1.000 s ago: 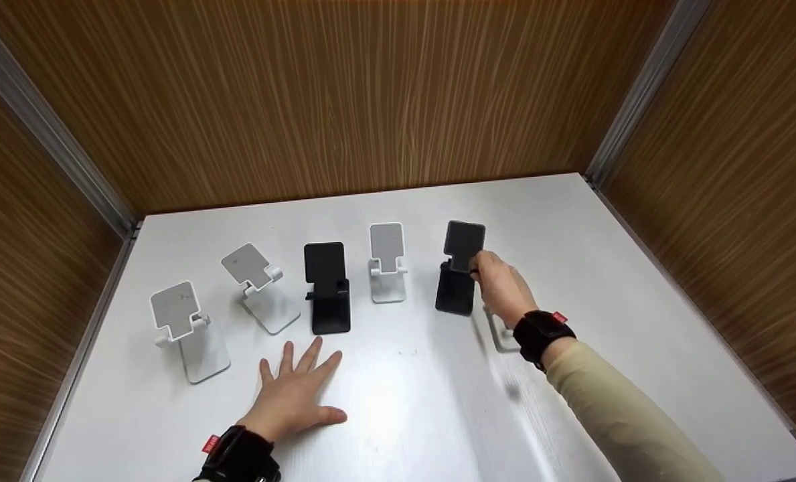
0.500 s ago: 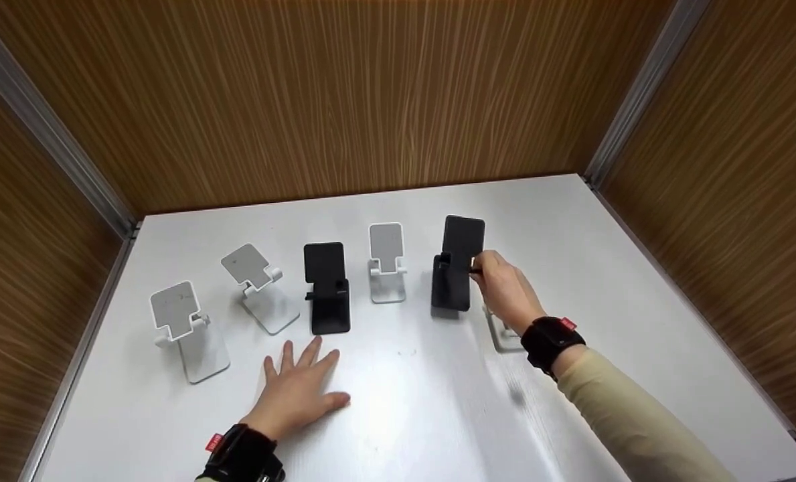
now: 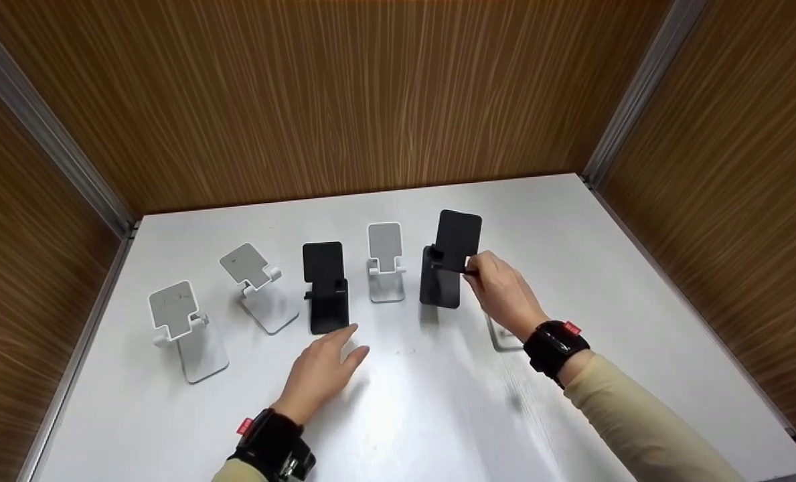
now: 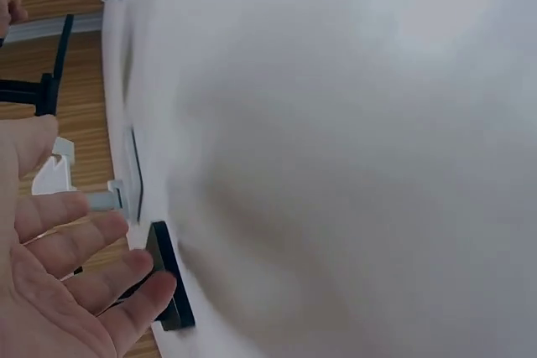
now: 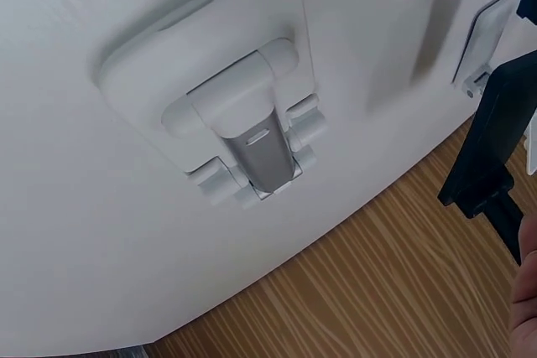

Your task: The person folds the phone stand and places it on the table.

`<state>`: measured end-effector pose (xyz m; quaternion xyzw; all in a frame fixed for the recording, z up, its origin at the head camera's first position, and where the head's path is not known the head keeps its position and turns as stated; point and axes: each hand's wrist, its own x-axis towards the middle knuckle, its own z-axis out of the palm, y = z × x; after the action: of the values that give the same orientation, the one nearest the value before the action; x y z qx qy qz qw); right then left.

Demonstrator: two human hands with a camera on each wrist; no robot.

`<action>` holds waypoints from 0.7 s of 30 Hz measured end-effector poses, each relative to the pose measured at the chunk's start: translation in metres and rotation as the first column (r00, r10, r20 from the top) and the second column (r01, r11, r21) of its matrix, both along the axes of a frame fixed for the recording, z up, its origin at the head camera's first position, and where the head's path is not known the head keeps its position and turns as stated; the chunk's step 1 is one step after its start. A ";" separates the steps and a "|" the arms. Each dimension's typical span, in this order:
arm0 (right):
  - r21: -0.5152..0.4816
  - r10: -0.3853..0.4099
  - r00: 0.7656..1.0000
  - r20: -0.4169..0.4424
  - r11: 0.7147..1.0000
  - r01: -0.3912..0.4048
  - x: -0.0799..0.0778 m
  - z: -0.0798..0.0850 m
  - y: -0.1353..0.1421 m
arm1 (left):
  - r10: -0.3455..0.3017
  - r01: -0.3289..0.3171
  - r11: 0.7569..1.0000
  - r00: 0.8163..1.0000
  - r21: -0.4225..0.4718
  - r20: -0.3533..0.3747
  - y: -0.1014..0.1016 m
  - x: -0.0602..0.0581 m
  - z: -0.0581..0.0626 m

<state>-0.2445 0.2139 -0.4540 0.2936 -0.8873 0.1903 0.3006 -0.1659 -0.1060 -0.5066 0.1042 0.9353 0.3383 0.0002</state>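
Observation:
My right hand (image 3: 501, 288) pinches a black phone stand (image 3: 456, 241) at the right edge of its upright plate. In the right wrist view the black stand's base (image 5: 495, 123) hangs over the table. My left hand (image 3: 321, 371) hovers just over the table with its fingers extended, holding nothing. Its fingertips come close to the front of a second black phone stand (image 3: 324, 268), which stands unfolded. A folded white phone stand (image 5: 226, 81) lies beneath my right hand and is mostly hidden by it in the head view.
A white phone stand (image 3: 385, 258) stands between the two black ones. Two more white stands, one tilted (image 3: 257, 288) and one nearer (image 3: 183, 328), are on the left. Wood-grain panels (image 3: 371, 100) wall in the white table (image 3: 605, 301) at back and sides.
My right hand has lifted the black stand off the table, tilting it and shifting it slightly left. My left hand, earlier spread flat on the table, has risen and moved right.

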 end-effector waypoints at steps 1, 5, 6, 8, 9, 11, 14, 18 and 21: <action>0.001 0.008 1.000 -0.011 1.000 -0.008 0.001 0.001 -0.001 | 0.009 -0.010 0.998 1.000 0.055 0.023 0.003 -0.002 0.001; 0.011 0.037 0.999 -0.036 0.999 -0.036 0.006 0.004 -0.007 | 0.015 -0.041 0.965 0.995 0.260 0.101 0.014 -0.012 0.003; 0.014 0.044 0.998 -0.037 0.999 -0.043 0.007 0.004 -0.009 | 0.009 -0.045 0.952 0.993 0.304 0.119 0.017 -0.014 0.003; 0.019 0.056 0.998 -0.036 0.998 -0.055 0.010 0.005 -0.012 | -0.010 -0.058 0.921 0.985 0.384 0.173 0.022 -0.019 0.005; 0.021 0.062 0.997 -0.035 0.998 -0.062 0.012 0.006 -0.014 | -0.020 -0.069 0.906 0.979 0.417 0.204 0.026 -0.021 0.005; 0.026 0.075 0.997 -0.032 0.997 -0.074 0.014 0.007 -0.018 | -0.041 -0.097 0.872 0.962 0.480 0.269 0.032 -0.025 0.007; 0.033 0.094 0.995 -0.024 0.995 -0.094 0.017 0.008 -0.022 | -0.068 -0.155 0.813 0.932 0.562 0.355 0.041 -0.028 0.009; 0.047 0.114 0.993 -0.019 0.993 -0.113 0.020 0.007 -0.027 | -0.089 -0.213 0.752 0.905 0.624 0.416 0.051 -0.030 0.011; 0.057 0.127 0.991 -0.029 0.991 -0.125 0.022 0.007 -0.029 | -0.104 -0.235 0.718 0.894 0.655 0.435 0.058 -0.031 0.012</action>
<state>-0.2226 0.1847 -0.4473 0.3603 -0.8667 0.1797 0.2944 -0.1964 -0.0483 -0.4946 -0.0173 0.7177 0.6772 0.1610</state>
